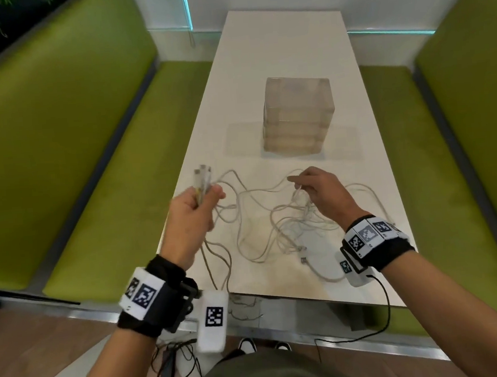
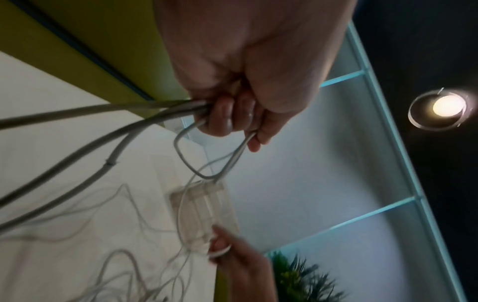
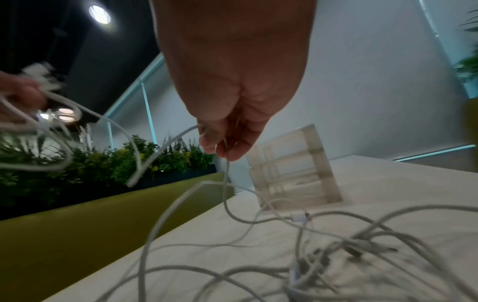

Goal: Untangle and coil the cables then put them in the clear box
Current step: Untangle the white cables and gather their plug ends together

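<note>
My left hand [image 1: 194, 210] grips the plug ends; my right hand [image 1: 319, 191] pinches one cable [image 1: 296, 184] running toward nine o'clock from the tangle [image 1: 289, 229].

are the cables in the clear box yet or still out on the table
Still out. The cables lie tangled on the table in front of the clear box; the left hand grips several ends, the right hand pinches one strand.

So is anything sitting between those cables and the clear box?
Nothing visible: only bare table lies between the cables and the clear box. Whether the box's top is open, I cannot tell.
</note>
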`<state>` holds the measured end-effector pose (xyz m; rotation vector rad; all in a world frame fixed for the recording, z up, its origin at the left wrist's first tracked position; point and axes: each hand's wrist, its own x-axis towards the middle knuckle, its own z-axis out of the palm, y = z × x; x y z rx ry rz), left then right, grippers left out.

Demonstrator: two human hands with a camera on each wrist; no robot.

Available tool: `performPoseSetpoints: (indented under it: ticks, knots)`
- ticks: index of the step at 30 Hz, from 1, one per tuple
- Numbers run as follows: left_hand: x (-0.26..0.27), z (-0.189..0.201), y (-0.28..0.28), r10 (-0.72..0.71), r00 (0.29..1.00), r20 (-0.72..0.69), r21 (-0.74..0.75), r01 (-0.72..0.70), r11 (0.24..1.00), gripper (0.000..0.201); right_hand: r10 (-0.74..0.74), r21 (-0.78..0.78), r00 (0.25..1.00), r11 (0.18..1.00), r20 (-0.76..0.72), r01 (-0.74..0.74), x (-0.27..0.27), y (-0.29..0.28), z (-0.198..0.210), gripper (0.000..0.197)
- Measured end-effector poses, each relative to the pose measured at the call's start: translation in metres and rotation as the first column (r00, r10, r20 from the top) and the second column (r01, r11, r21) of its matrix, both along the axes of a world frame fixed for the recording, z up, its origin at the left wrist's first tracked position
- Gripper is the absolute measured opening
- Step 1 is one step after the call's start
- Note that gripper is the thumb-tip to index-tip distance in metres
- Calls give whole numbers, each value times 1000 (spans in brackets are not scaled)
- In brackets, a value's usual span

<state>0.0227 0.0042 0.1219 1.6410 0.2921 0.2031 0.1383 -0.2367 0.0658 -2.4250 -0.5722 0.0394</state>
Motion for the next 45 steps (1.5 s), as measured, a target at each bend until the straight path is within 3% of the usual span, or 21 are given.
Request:
performPoseSetpoints:
  ticks: [6,10,13,15,18,20,23,28,35,38,40,43,45]
  knots:
    - [14,-20,-44,-113,989,-94,109,124,986,24,165,155,974,970,156,-190,-16,32,24,25]
    - [19,-21,-54,-118,990,-71,106,125,986,23,254,10,932,964,259,-265,-26,47,38,16]
    - [21,-22,-53,-110,993,-34,181,114,977,13,227,57,963,970,145,-238,-28,52,44,24]
    - [21,-23,-49,-109,994,-7,226,108,968,21,195,136,980,970,46,-200,-29,52,48,31]
    - [21,-21,-41,-125,992,11,250,118,961,18,215,211,976,956,-36,-203,-31,51,53,23]
    - [19,-19,-38,-145,989,23,261,134,956,10,229,175,971,961,-61,-216,-27,50,53,18]
    - [17,-13,-34,-136,988,76,249,113,962,24,223,-33,974,974,-30,-224,-15,44,39,10]
    - [15,0,-28,-70,986,149,192,41,980,16,155,-195,979,964,-131,-179,-1,29,8,7]
    - [8,9,-18,-60,984,168,159,33,987,18,37,-116,994,992,-105,-49,5,13,6,9]
    - [7,3,-11,-149,985,85,208,128,970,18,49,131,975,991,-215,-21,-4,9,22,20]
    - [5,1,-8,-253,967,-20,278,248,928,21,103,252,972,966,-210,-47,-18,8,35,19]
    - [1,3,-8,-424,890,-169,314,456,833,26,184,283,970,950,-160,-134,-39,7,52,27]
    - [-3,4,-9,-506,825,-249,292,563,773,31,253,254,943,947,-215,-196,-50,4,62,57]
